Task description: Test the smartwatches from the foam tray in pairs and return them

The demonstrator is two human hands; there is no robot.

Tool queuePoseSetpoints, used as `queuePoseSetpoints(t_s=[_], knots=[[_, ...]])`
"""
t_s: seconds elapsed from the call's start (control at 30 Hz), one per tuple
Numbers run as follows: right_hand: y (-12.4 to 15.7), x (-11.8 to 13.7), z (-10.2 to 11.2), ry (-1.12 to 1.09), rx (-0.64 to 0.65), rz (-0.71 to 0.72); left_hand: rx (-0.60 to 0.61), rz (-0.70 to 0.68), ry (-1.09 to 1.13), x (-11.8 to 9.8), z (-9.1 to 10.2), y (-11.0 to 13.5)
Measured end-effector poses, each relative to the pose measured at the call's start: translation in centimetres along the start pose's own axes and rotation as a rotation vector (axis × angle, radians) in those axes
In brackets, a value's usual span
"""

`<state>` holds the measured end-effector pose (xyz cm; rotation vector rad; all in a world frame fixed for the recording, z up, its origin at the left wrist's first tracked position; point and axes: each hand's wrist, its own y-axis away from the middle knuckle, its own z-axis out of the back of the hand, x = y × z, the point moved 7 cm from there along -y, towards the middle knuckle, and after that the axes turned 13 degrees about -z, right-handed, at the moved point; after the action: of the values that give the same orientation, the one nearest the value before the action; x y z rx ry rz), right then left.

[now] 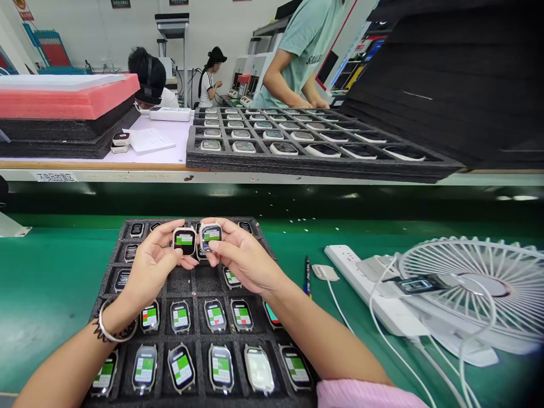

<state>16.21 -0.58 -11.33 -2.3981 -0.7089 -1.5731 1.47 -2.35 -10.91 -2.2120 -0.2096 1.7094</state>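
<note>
Fingers (165, 231) of the left hand (148, 269) are pinching a watch (184, 241) by its edges. The right hand (244, 258) is pinching a second watch (211, 235), thumb on the lower edge. Forearms are converging, holding both watches side by side, screens up, above the tray (193, 280) on the desk (51, 283).

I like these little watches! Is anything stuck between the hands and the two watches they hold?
No. The left hand holds one watch in bare fingers, and the right hand holds the other watch the same way. Nothing visible sits between them; the foam tray lies below.
</note>
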Motion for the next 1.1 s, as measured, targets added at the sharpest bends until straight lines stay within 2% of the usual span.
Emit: queuePoseSetpoints(t_s=[0.53,0.8,0.93,1.03,1.1], knots=[[-0.4,-0.3,0.5,-0.007,-0.024,0.005,-0.04,0.043,0.019,0.3,0.2,-0.3],[-0.5,0.1,0.4,-0.086,0.058,0.005,-0.043,0.03,0.05,-0.3,0.2,-0.5],[-0.8,-0.1,0.6,-0.057,0.05,0.015,-0.063,0.035,0.072,-0.4,0.3,-0.5],[-1.3,0.5,0.5,-0.039,0.042,0.027,-0.08,0.028,0.091,-0.9,0.4,-1.4],[-2.0,2.0,0.2,-0.01,0.045,0.062,-0.072,0.003,0.106,-1.9,0.3,-2.8]])
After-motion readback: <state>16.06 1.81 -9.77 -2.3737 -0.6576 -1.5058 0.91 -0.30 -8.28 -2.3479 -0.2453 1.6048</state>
